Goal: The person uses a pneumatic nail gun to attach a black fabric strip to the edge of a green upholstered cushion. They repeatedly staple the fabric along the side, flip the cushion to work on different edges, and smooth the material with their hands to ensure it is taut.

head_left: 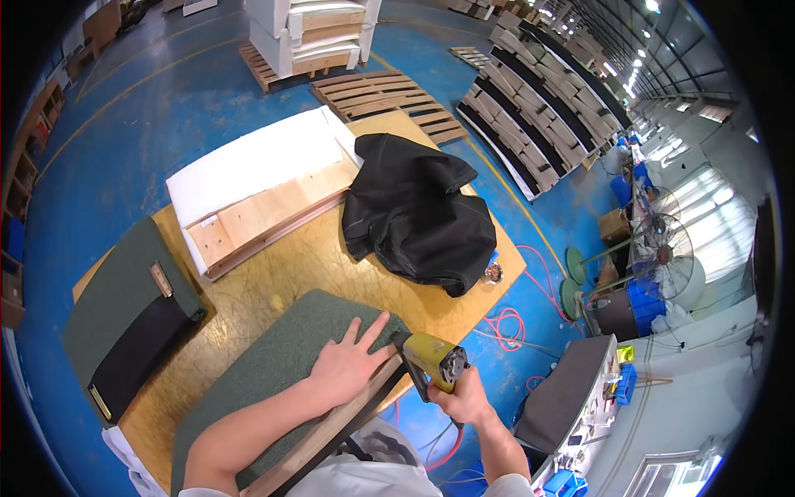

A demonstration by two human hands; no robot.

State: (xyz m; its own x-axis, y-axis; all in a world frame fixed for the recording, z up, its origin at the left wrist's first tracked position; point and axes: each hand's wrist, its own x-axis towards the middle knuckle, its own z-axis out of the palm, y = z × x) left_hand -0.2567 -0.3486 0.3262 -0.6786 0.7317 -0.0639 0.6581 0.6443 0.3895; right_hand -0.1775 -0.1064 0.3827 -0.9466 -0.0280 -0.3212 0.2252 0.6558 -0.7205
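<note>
My left hand (pixel 350 365) lies flat, fingers spread, on a dark green fabric-covered panel (pixel 273 373) at the near edge of the plywood table (pixel 273 273). A wooden frame strip (pixel 331 427) runs along the panel's edge under my wrist. My right hand (pixel 464 399) grips a yellow pneumatic staple gun (pixel 435 360), its nose pressed against the panel's corner beside my left fingers.
A heap of black fabric (pixel 414 211) lies on the table's far right. A white-padded wooden frame (pixel 257 186) sits at the back, another green and black panel (pixel 124 319) on the left. Red hose (pixel 505 319) on the blue floor, pallets (pixel 389 95), fans (pixel 658 253) to the right.
</note>
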